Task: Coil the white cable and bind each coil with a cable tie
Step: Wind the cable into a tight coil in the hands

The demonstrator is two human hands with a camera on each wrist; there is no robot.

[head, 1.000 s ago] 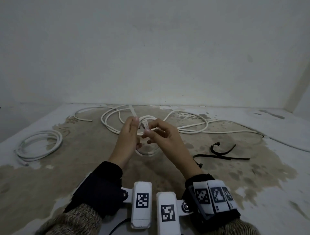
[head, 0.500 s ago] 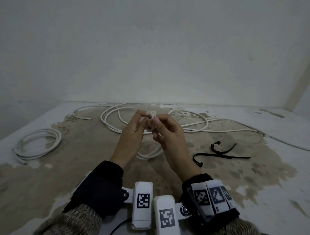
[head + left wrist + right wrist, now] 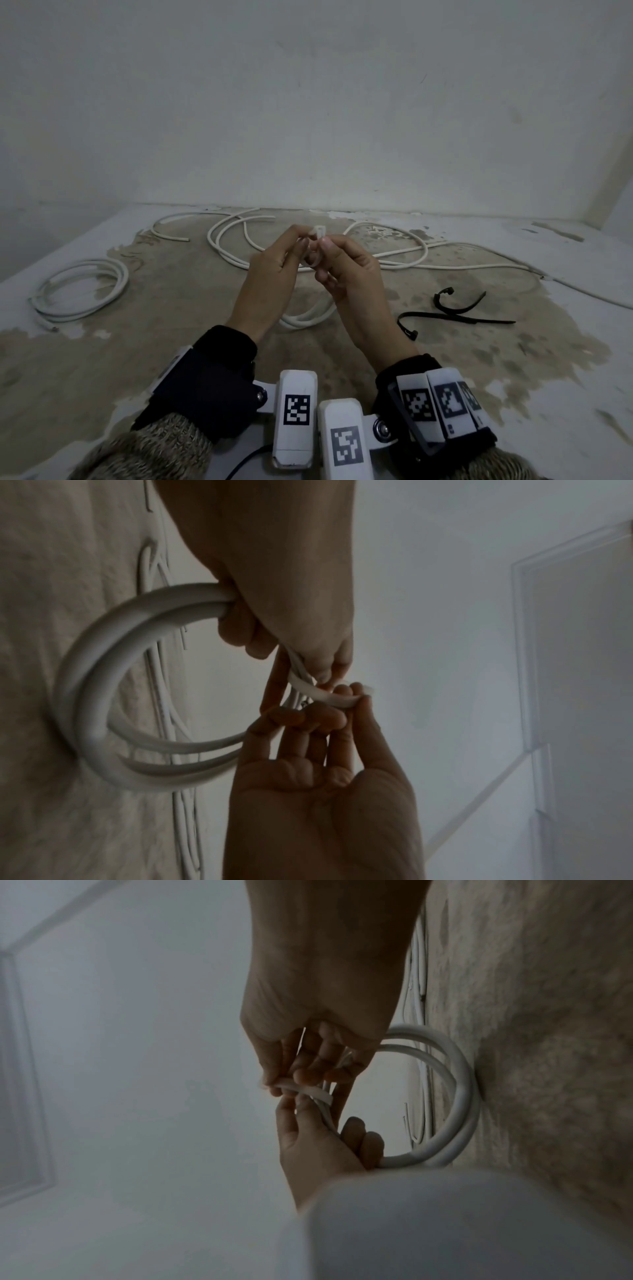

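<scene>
Both hands are raised over the floor at the centre of the head view. My left hand (image 3: 303,241) has its lower fingers curled round a small coil of white cable (image 3: 308,317), which hangs below it. A white cable tie (image 3: 320,231) loops round the gathered strands. My right hand (image 3: 325,245) pinches the tie between thumb and fingertips. In the left wrist view the left hand (image 3: 322,674) grips the coil (image 3: 89,669), and the right hand (image 3: 346,696) holds the tie (image 3: 322,693). The right wrist view shows the right hand (image 3: 284,1085) on the tie (image 3: 308,1091) beside the coil (image 3: 462,1096).
Another white coil (image 3: 82,291) lies on the stained floor at the left. A long loose white cable (image 3: 411,253) sprawls behind the hands and runs off right. Two black cable ties (image 3: 455,308) lie to the right. A wall stands close behind.
The hands have drawn together and risen a little with the coil. The tie's tail, upright in the left hand a second ago, is now bent into a loop between both hands' fingertips.
</scene>
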